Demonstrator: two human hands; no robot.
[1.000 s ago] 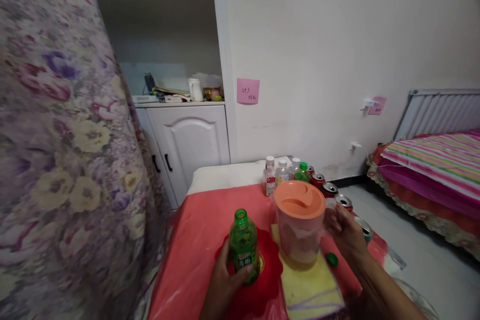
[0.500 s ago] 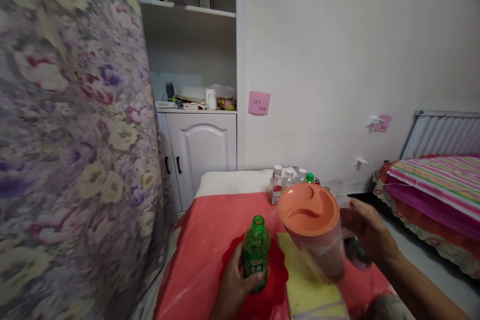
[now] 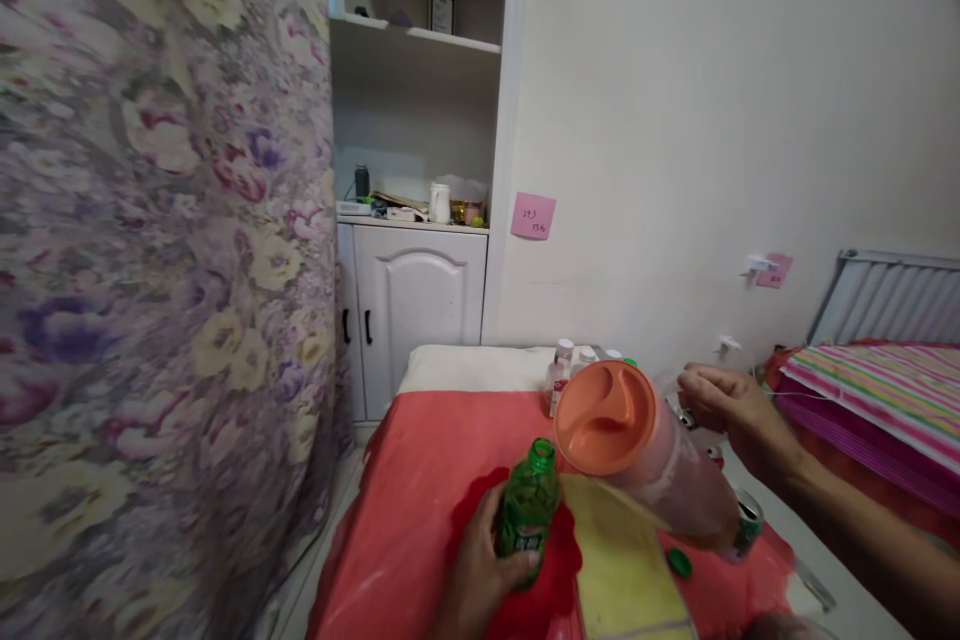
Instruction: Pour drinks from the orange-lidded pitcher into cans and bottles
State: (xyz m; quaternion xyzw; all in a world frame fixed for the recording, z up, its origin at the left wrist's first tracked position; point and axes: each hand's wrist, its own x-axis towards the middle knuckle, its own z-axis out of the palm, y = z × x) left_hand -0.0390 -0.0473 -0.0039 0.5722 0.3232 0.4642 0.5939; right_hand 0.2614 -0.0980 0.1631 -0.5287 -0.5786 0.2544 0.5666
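My left hand (image 3: 484, 560) is wrapped round a green plastic bottle (image 3: 529, 515), uncapped and leaning slightly right above a red scalloped tray (image 3: 564, 560). In my right hand (image 3: 724, 410) is the handle of a clear pitcher (image 3: 675, 480) with an orange lid (image 3: 606, 417). The pitcher is tipped to the left, its lid close to the bottle's mouth. I cannot make out any liquid passing between them. Beneath the pitcher lies a yellow cloth (image 3: 622, 560). A green bottle cap (image 3: 679, 563) rests to the cloth's right, near a can (image 3: 747, 523).
Several bottles, one a clear bottle with a white cap (image 3: 559, 378), stand at the back of the red-covered table (image 3: 442, 460). A floral curtain (image 3: 165, 270) hangs at left, beside a white cabinet (image 3: 420, 320). A bed with a striped cover (image 3: 885, 380) is at right.
The pitcher has tilted further left, its lid turning toward the bottle, while my right hand rose a little. The bottle now leans right. The view has shifted slightly, and the green cap has come into sight.
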